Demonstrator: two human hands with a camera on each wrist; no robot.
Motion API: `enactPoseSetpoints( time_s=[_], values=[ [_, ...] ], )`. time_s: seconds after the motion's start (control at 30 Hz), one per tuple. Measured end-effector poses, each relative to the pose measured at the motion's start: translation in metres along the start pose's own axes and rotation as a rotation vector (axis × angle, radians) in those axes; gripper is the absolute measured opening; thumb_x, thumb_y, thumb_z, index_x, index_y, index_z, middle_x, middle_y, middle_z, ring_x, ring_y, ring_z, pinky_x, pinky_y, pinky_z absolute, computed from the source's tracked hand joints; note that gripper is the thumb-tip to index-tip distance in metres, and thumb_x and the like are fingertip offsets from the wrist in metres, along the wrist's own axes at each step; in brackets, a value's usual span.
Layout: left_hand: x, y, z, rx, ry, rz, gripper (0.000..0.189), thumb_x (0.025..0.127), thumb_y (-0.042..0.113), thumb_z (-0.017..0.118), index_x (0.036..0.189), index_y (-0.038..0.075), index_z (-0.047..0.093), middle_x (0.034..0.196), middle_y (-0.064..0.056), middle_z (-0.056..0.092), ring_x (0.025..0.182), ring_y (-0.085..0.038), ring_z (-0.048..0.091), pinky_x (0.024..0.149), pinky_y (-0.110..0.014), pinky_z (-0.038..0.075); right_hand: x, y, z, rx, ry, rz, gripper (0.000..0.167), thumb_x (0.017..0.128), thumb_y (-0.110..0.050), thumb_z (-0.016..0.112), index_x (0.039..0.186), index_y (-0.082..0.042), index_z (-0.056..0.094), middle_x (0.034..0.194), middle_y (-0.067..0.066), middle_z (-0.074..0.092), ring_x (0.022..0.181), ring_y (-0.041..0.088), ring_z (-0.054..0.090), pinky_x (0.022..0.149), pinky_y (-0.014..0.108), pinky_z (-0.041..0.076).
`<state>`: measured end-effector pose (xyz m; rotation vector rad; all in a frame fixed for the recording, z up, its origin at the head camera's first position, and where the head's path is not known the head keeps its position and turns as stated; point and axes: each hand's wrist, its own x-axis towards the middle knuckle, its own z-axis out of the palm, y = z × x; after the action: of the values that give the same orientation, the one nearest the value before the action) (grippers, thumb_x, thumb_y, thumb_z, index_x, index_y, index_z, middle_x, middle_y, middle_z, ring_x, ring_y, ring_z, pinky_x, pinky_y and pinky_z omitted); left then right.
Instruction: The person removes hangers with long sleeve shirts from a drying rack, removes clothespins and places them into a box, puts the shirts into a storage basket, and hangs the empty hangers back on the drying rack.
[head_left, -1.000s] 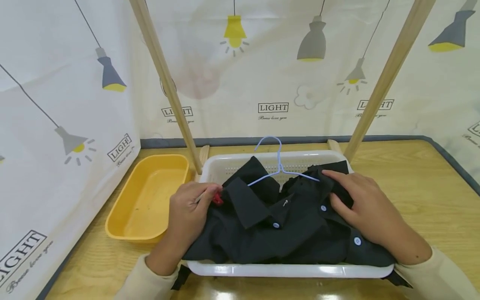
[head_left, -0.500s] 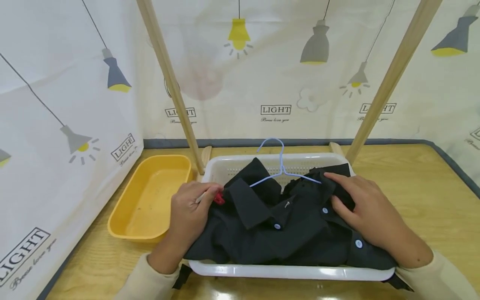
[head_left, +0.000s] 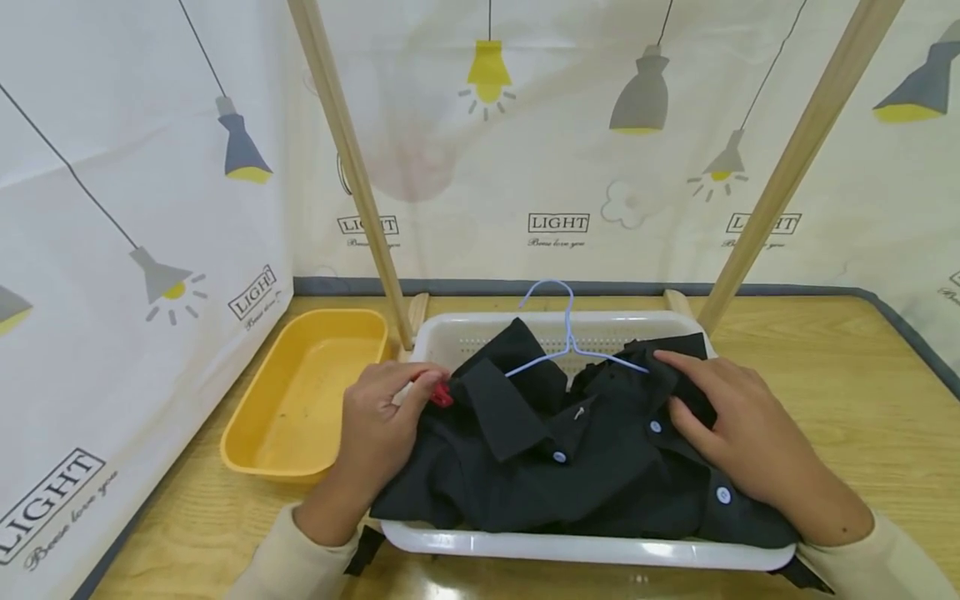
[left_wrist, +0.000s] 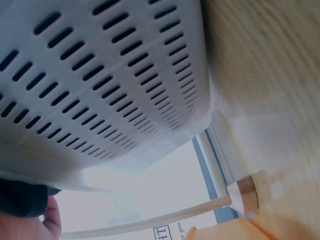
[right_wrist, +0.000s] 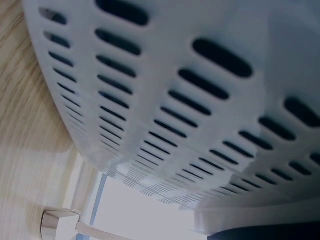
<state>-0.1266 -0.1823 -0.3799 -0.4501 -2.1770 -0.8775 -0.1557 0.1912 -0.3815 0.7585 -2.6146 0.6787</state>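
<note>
A black shirt (head_left: 517, 492) with pale buttons lies over a white perforated basket (head_left: 585, 550). A light-blue hanger (head_left: 570, 329) sits inside its neck, hook upward, with both arms running under the collar. My left hand (head_left: 378, 421) pinches a small red clip (head_left: 441, 392) at the shirt's left shoulder; part of the clip is hidden by the fingers. On the other side, my right hand (head_left: 738, 429) holds the cloth beside the collar, thumb and forefinger near the hanger's right end. The left wrist view shows fingertips (left_wrist: 50, 220) against dark cloth (left_wrist: 22, 197) below the basket's rim.
A yellow tray (head_left: 251, 417) stands to the left of the basket on the wooden table (head_left: 817, 358). Two wooden poles (head_left: 356, 167) rise behind the basket, one at each side. A lamp-printed curtain (head_left: 450, 183) encloses the back and left.
The head view has shifted slightly, so everything sits a little lower and further right. The red clip in my left hand has turned a little; both hands stay at the shirt.
</note>
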Motion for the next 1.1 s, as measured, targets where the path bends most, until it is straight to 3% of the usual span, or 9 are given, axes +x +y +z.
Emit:
enactPoseSetpoints(
  time_s=[0.17, 0.33, 0.57, 0.67, 0.93, 1.1],
  values=[
    [0.002, 0.002, -0.003, -0.001, 0.000, -0.006, 0.031, 0.095, 0.037, 0.065, 0.095, 0.010, 0.079, 0.089, -0.003, 0.078, 0.080, -0.018, 0.067, 0.077, -0.021, 0.050, -0.002, 0.002, 0.001, 0.007, -0.003, 0.006, 0.053, 0.090, -0.013, 0.069, 0.141, -0.016, 0.055, 0.121, 0.017, 0.068, 0.112, 0.040, 0.062, 0.093, 0.062, 0.040],
    [0.006, 0.003, -0.005, 0.002, -0.014, -0.018, 0.032, 0.096, 0.038, 0.063, 0.096, 0.010, 0.079, 0.090, -0.003, 0.077, 0.082, -0.017, 0.067, 0.076, -0.024, 0.051, -0.002, 0.003, 0.001, 0.012, 0.012, 0.001, 0.053, 0.090, -0.013, 0.069, 0.141, -0.016, 0.055, 0.120, 0.017, 0.068, 0.111, 0.039, 0.062, 0.093, 0.061, 0.040],
    [0.009, 0.004, -0.009, -0.086, -0.058, -0.124, 0.021, 0.100, 0.027, 0.061, 0.102, 0.008, 0.070, 0.092, -0.002, 0.075, 0.076, -0.010, 0.064, 0.071, -0.019, 0.052, -0.003, 0.003, 0.000, 0.019, 0.012, 0.000, 0.053, 0.090, -0.013, 0.069, 0.141, -0.017, 0.055, 0.122, 0.017, 0.067, 0.112, 0.040, 0.061, 0.093, 0.062, 0.040],
    [0.012, 0.005, -0.009, -0.108, -0.059, -0.133, 0.018, 0.099, 0.023, 0.062, 0.103, 0.007, 0.069, 0.092, -0.003, 0.074, 0.076, -0.010, 0.064, 0.068, -0.020, 0.053, -0.003, 0.003, -0.002, 0.023, 0.022, 0.003, 0.053, 0.090, -0.013, 0.069, 0.141, -0.017, 0.055, 0.123, 0.017, 0.067, 0.113, 0.041, 0.061, 0.093, 0.062, 0.040],
    [0.018, 0.003, -0.015, -0.036, -0.071, -0.179, 0.015, 0.096, 0.018, 0.066, 0.107, 0.008, 0.069, 0.093, -0.002, 0.074, 0.083, -0.013, 0.065, 0.080, -0.010, 0.049, -0.002, 0.003, -0.002, 0.025, 0.031, -0.008, 0.053, 0.090, -0.013, 0.069, 0.141, -0.016, 0.055, 0.122, 0.016, 0.068, 0.111, 0.038, 0.062, 0.092, 0.061, 0.040],
    [0.020, 0.000, -0.029, 0.026, -0.076, -0.239, 0.022, 0.095, 0.019, 0.068, 0.114, 0.008, 0.067, 0.099, -0.002, 0.074, 0.089, -0.015, 0.065, 0.086, -0.010, 0.047, -0.001, 0.003, -0.001, 0.014, 0.022, -0.017, 0.052, 0.089, -0.013, 0.069, 0.140, -0.016, 0.056, 0.119, 0.015, 0.069, 0.109, 0.037, 0.063, 0.092, 0.060, 0.041]
  ],
)
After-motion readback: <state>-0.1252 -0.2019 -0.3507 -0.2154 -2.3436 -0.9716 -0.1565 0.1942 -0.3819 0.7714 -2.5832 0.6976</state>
